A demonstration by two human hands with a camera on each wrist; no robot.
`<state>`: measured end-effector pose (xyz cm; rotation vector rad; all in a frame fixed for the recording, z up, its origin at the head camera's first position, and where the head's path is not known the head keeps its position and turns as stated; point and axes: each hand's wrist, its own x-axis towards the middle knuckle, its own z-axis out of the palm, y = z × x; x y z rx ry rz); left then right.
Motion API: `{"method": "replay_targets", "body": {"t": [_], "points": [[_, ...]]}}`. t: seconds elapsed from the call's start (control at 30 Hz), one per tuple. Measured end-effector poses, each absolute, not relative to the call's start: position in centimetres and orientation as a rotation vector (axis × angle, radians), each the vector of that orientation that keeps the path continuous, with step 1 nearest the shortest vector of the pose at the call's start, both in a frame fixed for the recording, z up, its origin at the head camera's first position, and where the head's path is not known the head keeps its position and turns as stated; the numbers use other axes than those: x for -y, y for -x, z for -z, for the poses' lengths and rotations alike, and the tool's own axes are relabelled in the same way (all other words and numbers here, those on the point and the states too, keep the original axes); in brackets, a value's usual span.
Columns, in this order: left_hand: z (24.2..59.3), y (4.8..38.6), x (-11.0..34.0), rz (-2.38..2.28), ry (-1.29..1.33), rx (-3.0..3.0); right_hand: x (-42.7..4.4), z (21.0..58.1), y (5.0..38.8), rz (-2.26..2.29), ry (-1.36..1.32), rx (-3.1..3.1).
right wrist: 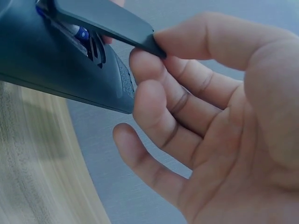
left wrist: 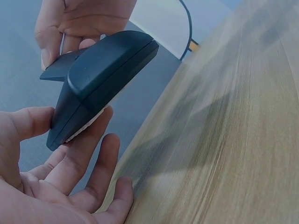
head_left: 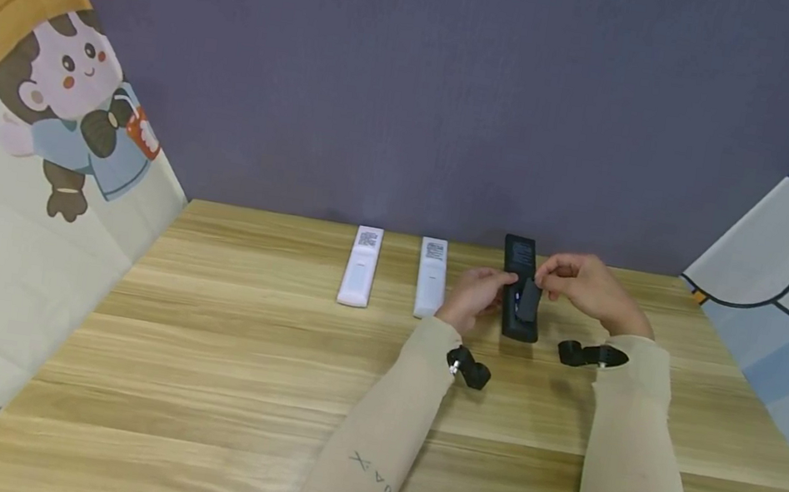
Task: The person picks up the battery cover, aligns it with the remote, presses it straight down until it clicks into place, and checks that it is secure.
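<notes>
A black remote control (head_left: 520,255) is held back side up, off the table, by my left hand (head_left: 477,293). In the left wrist view the thumb lies on one edge and the fingers (left wrist: 88,144) are under its button side. My right hand (head_left: 588,290) pinches one end of the black battery cover (right wrist: 107,23) between thumb and forefinger. That cover stands tilted over the remote's open battery compartment. Inside, a battery (right wrist: 79,32) with a blue end shows in the right wrist view; the rest of the compartment is hidden by the cover.
Two white remote controls, a left one (head_left: 360,266) and a right one (head_left: 431,278), lie back side up on the wooden table (head_left: 230,391), left of my hands. A grey-blue wall (head_left: 415,98) rises behind the table. Cartoon-printed panels stand at both sides.
</notes>
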<state>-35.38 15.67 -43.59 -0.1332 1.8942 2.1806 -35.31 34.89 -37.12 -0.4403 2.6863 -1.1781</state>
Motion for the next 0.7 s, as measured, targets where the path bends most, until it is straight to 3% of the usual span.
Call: {"method": "replay_targets", "body": {"t": [0.7], "points": [[43.55,35.34,-15.46,-2.192,0.11,-1.866,-34.37,36.87,35.13,1.147,0.412,-2.634]]}}
